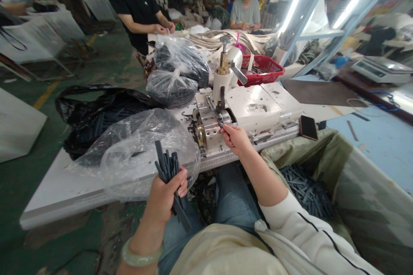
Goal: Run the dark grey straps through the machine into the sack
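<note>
My left hand [166,195] is closed round a bundle of dark grey strips [167,167], held upright in front of the table edge near my lap. My right hand [236,137] pinches one dark strip [219,119] and holds it at the feed of a cream-coloured machine [254,107] with a brass fitting on top. The strip's far end sits under the machine's metal foot. A clear plastic bag [135,150] with more dark strips lies on the table just left of the machine.
A white table [58,189] carries the machine, a phone [308,127], a red basket [264,68] and tied bags of dark strips [174,73]. A lined bin [322,189] with cut strips stands at my right. Three people sit or stand at the far tables.
</note>
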`<state>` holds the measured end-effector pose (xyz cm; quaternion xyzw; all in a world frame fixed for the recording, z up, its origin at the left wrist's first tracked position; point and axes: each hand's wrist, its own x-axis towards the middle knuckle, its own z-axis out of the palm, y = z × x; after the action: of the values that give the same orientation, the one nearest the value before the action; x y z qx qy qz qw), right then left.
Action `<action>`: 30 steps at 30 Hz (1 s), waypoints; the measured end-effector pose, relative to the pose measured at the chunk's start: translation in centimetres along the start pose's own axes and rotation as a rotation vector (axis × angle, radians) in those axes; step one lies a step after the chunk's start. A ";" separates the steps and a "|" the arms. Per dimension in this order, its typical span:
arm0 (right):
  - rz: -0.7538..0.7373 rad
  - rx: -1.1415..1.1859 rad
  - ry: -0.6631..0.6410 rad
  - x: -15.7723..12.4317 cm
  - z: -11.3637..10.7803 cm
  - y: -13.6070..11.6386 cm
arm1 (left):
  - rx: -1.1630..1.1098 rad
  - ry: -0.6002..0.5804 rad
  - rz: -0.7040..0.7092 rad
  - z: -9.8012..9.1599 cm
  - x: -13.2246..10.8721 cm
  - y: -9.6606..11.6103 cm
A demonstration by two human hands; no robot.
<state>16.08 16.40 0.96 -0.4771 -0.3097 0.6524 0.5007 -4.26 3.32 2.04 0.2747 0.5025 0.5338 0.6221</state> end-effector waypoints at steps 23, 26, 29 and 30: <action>-0.352 -0.627 0.155 -10.7 -8.5 1.1 | 0.295 -0.314 -0.063 2.2 -0.3 -1.2; -0.362 -0.439 -0.281 -8.5 0.1 0.9 | 0.407 -0.345 -0.072 2.1 -0.9 -1.3; -0.361 -0.405 -0.378 -7.0 4.9 1.9 | 0.441 -0.300 -0.098 1.0 -1.4 -1.3; -0.333 -0.362 -0.346 -6.6 5.6 2.4 | 0.437 -0.277 -0.107 0.5 -1.5 -1.3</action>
<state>10.30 9.83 2.92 -0.3829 -0.5760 0.5671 0.4473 -3.14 1.63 1.60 0.4460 0.5299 0.3361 0.6383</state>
